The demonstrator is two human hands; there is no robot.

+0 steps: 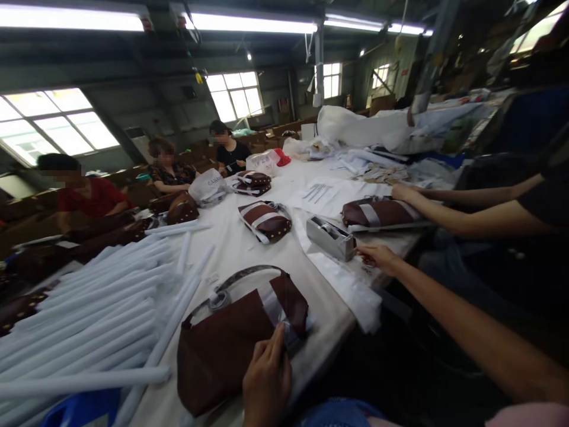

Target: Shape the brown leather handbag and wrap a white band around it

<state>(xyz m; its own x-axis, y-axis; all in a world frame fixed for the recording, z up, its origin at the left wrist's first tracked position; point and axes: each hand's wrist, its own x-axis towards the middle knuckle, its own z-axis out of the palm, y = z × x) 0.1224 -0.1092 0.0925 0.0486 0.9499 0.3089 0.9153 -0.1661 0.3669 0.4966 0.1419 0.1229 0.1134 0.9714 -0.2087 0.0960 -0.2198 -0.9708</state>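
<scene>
A brown handbag (217,344) with its handle arched up lies in front of me on the table. A pale wrapping strip (272,302) crosses its right part. At that strip's near end, my left hand (267,373) is closed with its fingers pressed onto the strip. Further right, my right hand (381,259) pinches at the cutter end of a grey tape dispenser (329,237); the bit of tape in its fingertips is barely visible. White plastic sheeting (342,287) lies under and in front of the dispenser.
Many white rolled tubes (102,302) fill the table's left side. Another wrapped brown bag (265,220) lies beyond mine. At right, a co-worker's hands (406,196) touch a further wrapped bag (377,212). Several people sit across the table. A blue object (82,409) is at lower left.
</scene>
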